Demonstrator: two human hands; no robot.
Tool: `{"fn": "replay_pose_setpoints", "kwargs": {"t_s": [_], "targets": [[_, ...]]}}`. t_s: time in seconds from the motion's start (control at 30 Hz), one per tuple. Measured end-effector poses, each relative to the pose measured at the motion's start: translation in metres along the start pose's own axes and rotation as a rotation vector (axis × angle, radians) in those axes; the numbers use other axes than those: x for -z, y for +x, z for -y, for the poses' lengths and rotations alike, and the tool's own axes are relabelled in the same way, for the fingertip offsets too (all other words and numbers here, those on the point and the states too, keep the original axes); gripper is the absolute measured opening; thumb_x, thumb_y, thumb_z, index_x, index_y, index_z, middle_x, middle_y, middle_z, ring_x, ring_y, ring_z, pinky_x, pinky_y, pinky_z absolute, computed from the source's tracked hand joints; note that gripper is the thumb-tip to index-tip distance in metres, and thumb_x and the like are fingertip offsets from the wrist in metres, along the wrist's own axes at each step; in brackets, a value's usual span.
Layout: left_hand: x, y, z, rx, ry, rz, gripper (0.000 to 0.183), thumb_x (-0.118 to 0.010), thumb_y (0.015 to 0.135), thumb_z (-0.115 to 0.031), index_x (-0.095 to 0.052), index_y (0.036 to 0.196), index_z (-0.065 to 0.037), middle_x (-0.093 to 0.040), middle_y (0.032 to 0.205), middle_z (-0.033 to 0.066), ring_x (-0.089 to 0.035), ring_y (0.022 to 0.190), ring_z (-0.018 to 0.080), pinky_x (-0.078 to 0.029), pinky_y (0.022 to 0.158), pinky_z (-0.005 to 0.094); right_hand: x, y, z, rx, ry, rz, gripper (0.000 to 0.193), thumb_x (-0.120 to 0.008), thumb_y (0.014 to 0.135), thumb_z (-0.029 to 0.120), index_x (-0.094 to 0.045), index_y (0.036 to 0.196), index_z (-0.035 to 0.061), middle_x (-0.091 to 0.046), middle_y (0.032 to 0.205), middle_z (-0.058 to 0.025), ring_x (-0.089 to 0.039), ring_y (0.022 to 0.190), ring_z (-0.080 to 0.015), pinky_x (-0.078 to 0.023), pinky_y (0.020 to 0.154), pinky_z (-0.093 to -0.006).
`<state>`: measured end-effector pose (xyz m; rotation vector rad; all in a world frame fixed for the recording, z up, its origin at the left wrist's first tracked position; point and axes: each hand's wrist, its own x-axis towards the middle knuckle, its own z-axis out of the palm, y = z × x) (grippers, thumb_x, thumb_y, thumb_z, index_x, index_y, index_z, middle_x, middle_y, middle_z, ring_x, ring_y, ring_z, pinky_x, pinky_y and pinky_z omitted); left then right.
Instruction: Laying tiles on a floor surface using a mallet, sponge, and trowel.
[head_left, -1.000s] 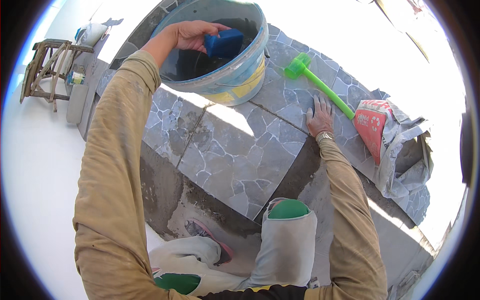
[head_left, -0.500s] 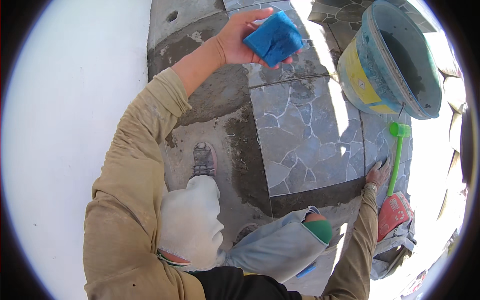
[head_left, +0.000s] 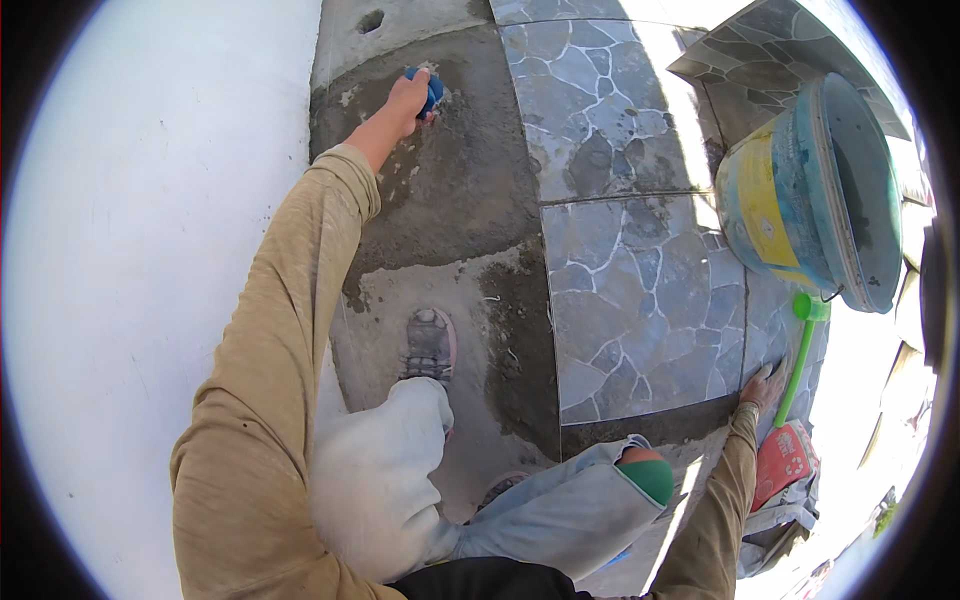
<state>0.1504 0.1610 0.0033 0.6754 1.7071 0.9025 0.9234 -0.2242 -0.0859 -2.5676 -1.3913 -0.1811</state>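
My left hand (head_left: 405,99) grips a blue sponge (head_left: 433,93) over the damp grey mortar bed (head_left: 455,165) beside the white wall; whether the sponge touches the mortar I cannot tell. Most of the sponge is hidden behind my fingers. On the right, my right hand (head_left: 764,386) rests with fingers stretched on the stone-patterned floor tile at its edge, holding nothing. Close beside it lies a green mallet (head_left: 800,350), its head away from me. The large laid tile (head_left: 645,310) with pale joint lines spreads between my two arms.
A blue bucket (head_left: 775,200) with a yellow label stands tilted in view at the upper right. A stone-patterned piece (head_left: 765,50) lies behind it. Near my right forearm is a red and grey bag (head_left: 785,465). The white wall (head_left: 150,250) runs along the left; my shoe (head_left: 430,345) is on the floor.
My left hand has carried the sponge from above the tiles leftward and down toward the mortar bed, turning over. My right hand stays by the mallet. The whole view has shifted.
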Motion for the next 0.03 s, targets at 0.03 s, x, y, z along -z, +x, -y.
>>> {"fn": "replay_pose_setpoints", "kwargs": {"t_s": [0.03], "targets": [[0.0043,0.0068,-0.0066,-0.022,-0.134,-0.088,0.045,-0.061,0.096,-0.051,-0.047,0.111,-0.011,-0.056,0.097,0.0082,-0.054,0.065,0.0196,-0.047,0.046,0.0303,0.0030,-0.0018,0.0018,-0.043,0.025,0.037,0.058,-0.045,0.099,0.032,-0.042,0.150,0.0063,-0.042,0.154,-0.0202,-0.038,0.143,-0.0359,-0.029,0.118,-0.0435]]}}
